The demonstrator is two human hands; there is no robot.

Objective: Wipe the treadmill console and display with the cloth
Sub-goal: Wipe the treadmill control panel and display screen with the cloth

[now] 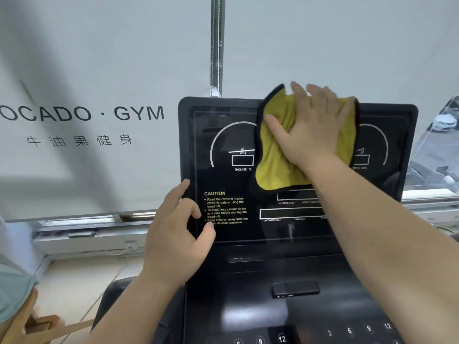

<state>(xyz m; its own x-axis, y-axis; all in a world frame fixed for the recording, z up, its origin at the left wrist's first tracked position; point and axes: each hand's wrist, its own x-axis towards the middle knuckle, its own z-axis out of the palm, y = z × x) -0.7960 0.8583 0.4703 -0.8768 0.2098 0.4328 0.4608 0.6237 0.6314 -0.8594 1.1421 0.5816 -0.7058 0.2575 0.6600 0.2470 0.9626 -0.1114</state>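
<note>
I see my right hand [311,125] lying flat with fingers spread on the yellow fluffy cloth with a black edge [280,167]. It presses the cloth on the top middle of the shiny black flat display [223,180] of the treadmill. My left hand [177,234] is open with bent fingers, and it grips the display's left edge, thumb on the glass.

Below is the dark console [248,294] with a small black bar-shaped clip [295,289] and white numbers 3, 6, 9 and 12. Behind hangs a pale window blind with black gym letters [99,112] and a thin bead chain [218,45]. A wooden piece [37,326] sits low on the left.

The cloth and my right arm cover the middle dials and some small words. The right dial's small words are too blurry to read. The bottom buttons are cut off.
</note>
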